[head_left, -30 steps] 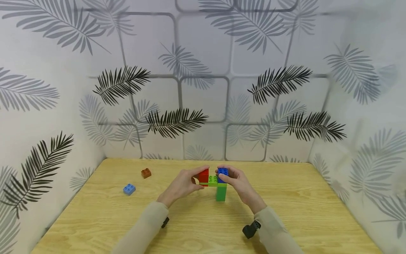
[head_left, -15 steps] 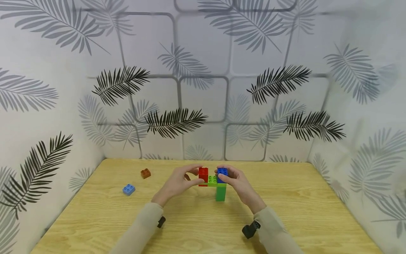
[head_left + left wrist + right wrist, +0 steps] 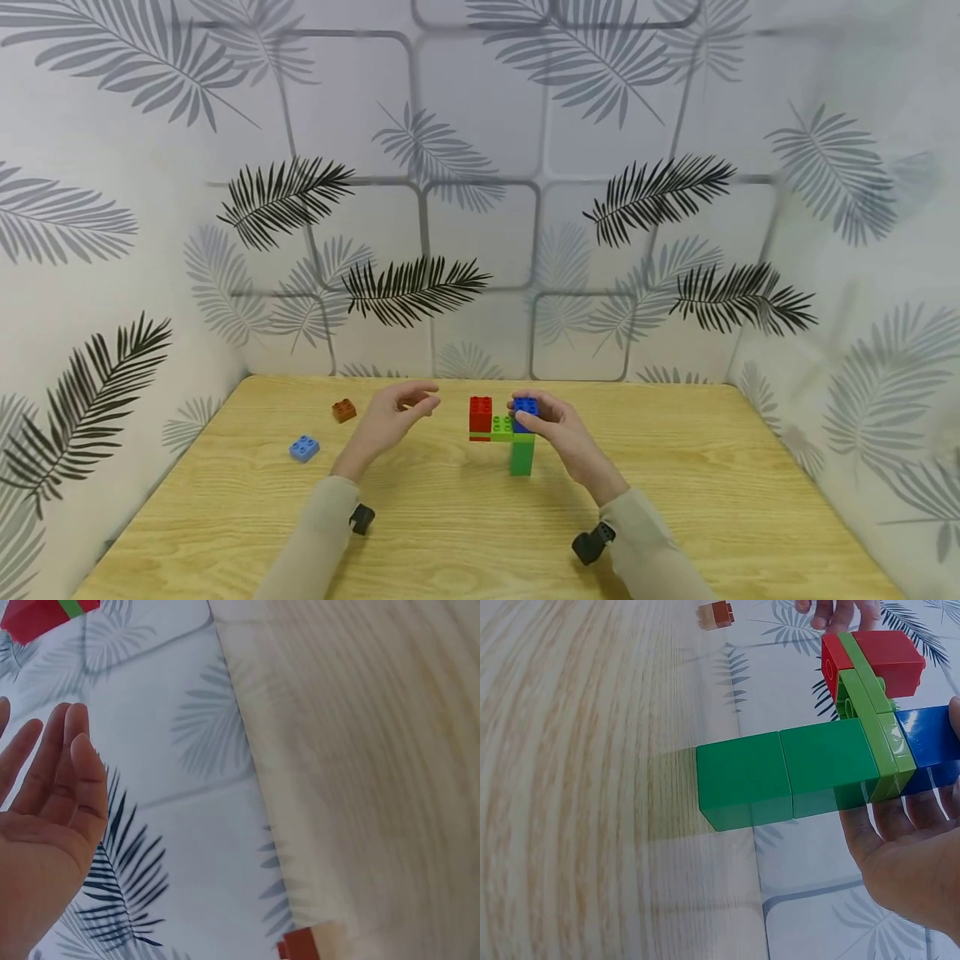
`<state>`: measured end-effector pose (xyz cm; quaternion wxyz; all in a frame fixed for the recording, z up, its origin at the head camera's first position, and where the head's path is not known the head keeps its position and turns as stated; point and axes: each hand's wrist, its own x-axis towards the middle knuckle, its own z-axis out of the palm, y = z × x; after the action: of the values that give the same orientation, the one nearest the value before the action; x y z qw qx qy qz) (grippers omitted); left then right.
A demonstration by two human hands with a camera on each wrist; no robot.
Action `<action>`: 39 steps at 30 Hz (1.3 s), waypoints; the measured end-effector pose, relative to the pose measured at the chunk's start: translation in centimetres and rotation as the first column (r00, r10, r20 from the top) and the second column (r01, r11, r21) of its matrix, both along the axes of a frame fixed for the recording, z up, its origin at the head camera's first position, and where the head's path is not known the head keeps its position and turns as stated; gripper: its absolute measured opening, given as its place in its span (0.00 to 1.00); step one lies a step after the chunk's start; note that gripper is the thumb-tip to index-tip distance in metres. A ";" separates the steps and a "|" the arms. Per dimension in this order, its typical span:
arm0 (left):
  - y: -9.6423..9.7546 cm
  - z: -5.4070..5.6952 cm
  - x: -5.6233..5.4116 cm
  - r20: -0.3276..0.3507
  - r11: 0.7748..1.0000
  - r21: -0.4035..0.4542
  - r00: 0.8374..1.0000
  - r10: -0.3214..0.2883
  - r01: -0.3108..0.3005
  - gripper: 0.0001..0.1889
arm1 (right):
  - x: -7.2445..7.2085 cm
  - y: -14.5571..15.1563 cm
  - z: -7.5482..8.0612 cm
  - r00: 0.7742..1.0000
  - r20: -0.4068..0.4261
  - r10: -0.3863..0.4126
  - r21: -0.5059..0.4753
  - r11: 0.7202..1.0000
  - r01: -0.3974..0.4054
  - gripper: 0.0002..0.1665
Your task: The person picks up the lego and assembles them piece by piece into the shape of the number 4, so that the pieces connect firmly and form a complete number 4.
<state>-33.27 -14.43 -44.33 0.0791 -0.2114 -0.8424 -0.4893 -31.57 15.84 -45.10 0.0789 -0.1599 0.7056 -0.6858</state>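
A toy-brick structure stands on the table. Two stacked green bricks form its column, topped by lime-green pieces that jut out to the left. A red brick sits on the far end of that overhang, with more red showing underneath in the right wrist view. Above the column is a dark blue brick, which my right hand grips between thumb and fingers. My left hand hovers left of the structure, apart from it, fingers loosely bent and holding nothing.
To the left on the wooden table lie a light blue brick and, farther back, a brown-orange brick. A leaf-patterned wall covering rises behind the table and on both sides.
My left hand has let go of the red brick and moved left, away from the structure. The red brick stays in place. My right hand keeps its hold on the blue brick.
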 end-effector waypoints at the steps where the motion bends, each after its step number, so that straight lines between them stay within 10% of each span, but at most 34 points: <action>1: -0.3 -0.1 0.0 0.011 1.000 0.017 1.000 0.008 -0.008 0.19 | 0.0 0.0 0.0 1.000 -0.001 0.000 0.000 1.000 0.000 0.28; 6: -2.0 -0.7 -0.4 0.152 0.992 0.104 0.987 0.053 -0.069 0.20 | -0.1 0.0 -0.1 1.000 -0.003 0.002 0.003 1.000 -0.002 0.30; 14: -4.9 -1.8 -1.5 0.408 0.956 0.182 0.902 0.142 -0.232 0.20 | 0.0 0.0 -0.1 1.000 0.019 0.000 -0.016 1.000 0.001 0.29; 25: -7.1 -2.0 -2.7 0.369 0.888 0.197 0.870 0.326 -0.416 0.17 | -0.1 0.0 -0.1 1.000 0.019 -0.006 -0.002 1.000 0.006 0.30; 32: -8.1 -2.8 -3.5 0.390 0.859 0.241 0.856 0.340 -0.451 0.20 | -0.1 0.0 -0.2 1.000 0.026 -0.002 -0.011 1.000 0.002 0.28; 39: -9.1 -3.1 -4.4 0.354 0.893 0.142 0.864 0.358 -0.427 0.22 | -0.1 0.1 -0.1 1.000 0.011 -0.008 0.006 1.000 0.008 0.29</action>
<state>-37.63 -23.49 -47.45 0.0630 0.0570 -0.8112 -0.5786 -31.64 15.94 -45.23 0.0805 -0.1531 0.7077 -0.6850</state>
